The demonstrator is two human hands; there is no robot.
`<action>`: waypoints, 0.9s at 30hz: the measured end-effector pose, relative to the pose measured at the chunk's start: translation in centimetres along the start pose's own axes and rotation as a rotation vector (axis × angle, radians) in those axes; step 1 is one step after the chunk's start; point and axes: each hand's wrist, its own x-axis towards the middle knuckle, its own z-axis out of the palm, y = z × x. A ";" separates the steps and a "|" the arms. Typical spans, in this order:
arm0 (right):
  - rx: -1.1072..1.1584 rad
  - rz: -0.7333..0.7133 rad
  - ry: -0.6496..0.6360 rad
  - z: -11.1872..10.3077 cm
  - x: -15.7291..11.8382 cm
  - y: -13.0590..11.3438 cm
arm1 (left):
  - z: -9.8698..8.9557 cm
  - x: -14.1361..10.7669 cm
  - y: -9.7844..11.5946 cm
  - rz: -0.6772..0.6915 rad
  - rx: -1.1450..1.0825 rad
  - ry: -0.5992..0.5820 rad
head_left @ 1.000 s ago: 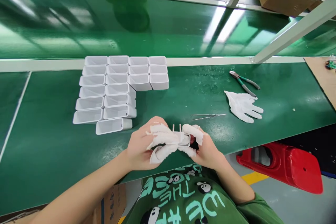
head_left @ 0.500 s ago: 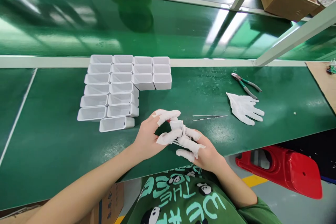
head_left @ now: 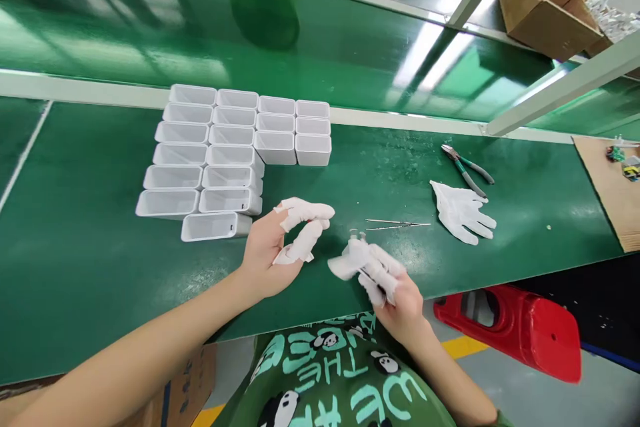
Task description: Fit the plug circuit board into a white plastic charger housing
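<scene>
My right hand, in white finger covers, is closed around a small white plastic piece with two short prongs at its top. A pale, blurred flap sticks out from it to the left. My left hand, also with white finger covers, is apart from it on the left. Its thumb and fingertips come together in a pinch; whatever may be between them is hidden. Beyond my left hand stand several white open-topped boxes in rows. Tweezers lie on the green table to the right of my hands.
Pliers and a white glove lie farther right on the green table. A cardboard sheet with small parts is at the right end. A red stool stands below the edge. A cardboard box sits on the shelf.
My hands, together on the white piece before, have separated. The left has drawn back left, and the right has moved slightly right with the piece. The camera view has tilted.
</scene>
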 end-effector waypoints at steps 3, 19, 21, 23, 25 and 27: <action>0.313 0.099 -0.054 1.9 -0.5 -0.6 | 0.1 -0.1 -0.3 -0.005 -0.020 -0.026; 0.673 0.324 0.082 1.5 -3.4 -0.9 | 0.4 -0.2 -0.4 0.101 0.047 -0.065; 0.651 0.313 0.029 1.5 -3.7 -0.9 | 0.4 0.0 -0.3 0.166 0.073 -0.077; 0.648 0.294 0.008 1.6 -3.7 -1.0 | 0.3 0.2 -0.2 0.212 0.102 -0.091; 0.646 0.287 0.010 1.6 -3.6 -1.1 | 0.2 0.3 -0.1 0.209 0.113 -0.109; 0.632 0.291 0.013 1.7 -3.6 -1.2 | 0.2 0.2 -0.1 0.202 0.104 -0.111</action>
